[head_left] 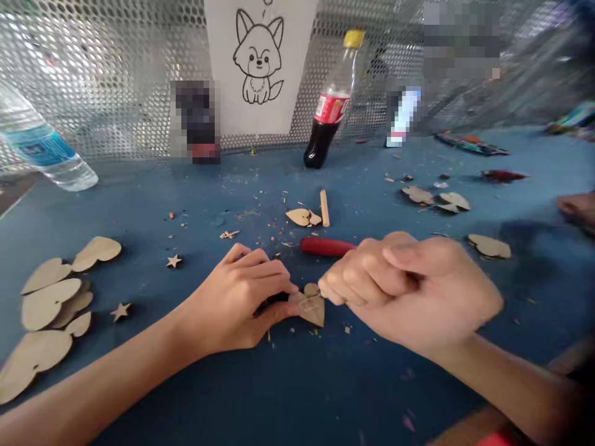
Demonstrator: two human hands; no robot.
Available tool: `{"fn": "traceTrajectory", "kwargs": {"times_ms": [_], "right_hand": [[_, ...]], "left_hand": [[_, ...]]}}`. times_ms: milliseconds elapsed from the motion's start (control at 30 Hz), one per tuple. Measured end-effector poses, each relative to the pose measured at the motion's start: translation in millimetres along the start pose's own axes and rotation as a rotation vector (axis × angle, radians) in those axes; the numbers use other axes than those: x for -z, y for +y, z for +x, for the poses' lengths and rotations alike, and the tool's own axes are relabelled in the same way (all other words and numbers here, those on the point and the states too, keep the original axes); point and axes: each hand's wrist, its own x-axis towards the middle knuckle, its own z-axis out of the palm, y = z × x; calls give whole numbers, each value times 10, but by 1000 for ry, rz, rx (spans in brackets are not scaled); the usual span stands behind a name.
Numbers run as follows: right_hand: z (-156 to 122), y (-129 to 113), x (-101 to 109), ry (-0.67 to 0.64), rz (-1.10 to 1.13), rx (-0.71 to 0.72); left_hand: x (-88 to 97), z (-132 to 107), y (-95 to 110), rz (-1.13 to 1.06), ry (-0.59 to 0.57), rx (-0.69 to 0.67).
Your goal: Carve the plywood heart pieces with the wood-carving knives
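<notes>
My left hand (242,294) pinches a small wooden heart piece (310,305) by its left side and holds it against the blue table (297,384). My right hand (409,288) is closed in a fist around a red-handled tool (325,246), whose handle sticks out to the left behind the knuckles. The tool's tip, mostly hidden, meets the top of the heart. Wood chips lie scattered around the piece.
Several wooden hearts (46,303) are stacked at the left, with small stars (173,261) nearby. More hearts (437,198) lie at the right and centre, beside a wooden stick (324,207). A cola bottle (332,105), a water bottle (44,145) and a fox drawing (258,56) stand at the mesh wall. Another person's hand (579,207) shows far right.
</notes>
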Motion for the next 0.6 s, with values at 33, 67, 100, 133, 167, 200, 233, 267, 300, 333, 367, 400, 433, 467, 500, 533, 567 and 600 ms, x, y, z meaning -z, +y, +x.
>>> {"fn": "traceTrajectory", "kwargs": {"times_ms": [33, 67, 100, 133, 167, 200, 233, 267, 300, 333, 367, 400, 433, 467, 500, 533, 567, 600], "right_hand": [[7, 11, 3, 6, 13, 7], [14, 18, 6, 7, 21, 10], [21, 22, 10, 3, 26, 8], [29, 22, 14, -6, 26, 4], [38, 18, 17, -20, 22, -6], [49, 10, 17, -40, 16, -23], [60, 0, 13, -62, 7, -44], [74, -10, 2, -80, -6, -65], [89, -18, -17, -94, -28, -88], [107, -22, -42, -107, -60, -109], [127, -21, -76, -116, -101, -127], [149, -14, -117, -117, -147, -142], [172, -2, -164, -106, -191, -158], [196, 14, -219, -86, -232, -176], [219, 32, -278, -60, -271, -194], [240, 51, -339, -36, -310, -211], [258, 69, -398, -29, -354, -227], [275, 84, -449, -45, -401, -238]], "left_hand": [[-1, -4, 4, 0, 3, -2], [-1, -7, 6, 0, 5, -3], [-1, -9, 8, 0, 5, -4], [1, -10, 9, 2, 3, -4], [3, -10, 9, 4, -1, -3], [5, -8, 10, 6, -5, -4], [7, -5, 10, 9, -8, -4], [8, -1, 11, 13, -12, -4], [8, 4, 13, 18, -14, -3], [7, 8, 14, 24, -15, -4], [5, 12, 15, 30, -10, -7], [1, 13, 15, 37, -5, -12], [-4, 13, 14, 45, 5, -20], [-8, 11, 12, 53, 19, -28], [-12, 8, 10, 56, 32, -33], [-15, 3, 7, 57, 41, -34], [-16, -2, 5, 56, 44, -27], [-15, -7, 4, 55, 41, -16]]}}
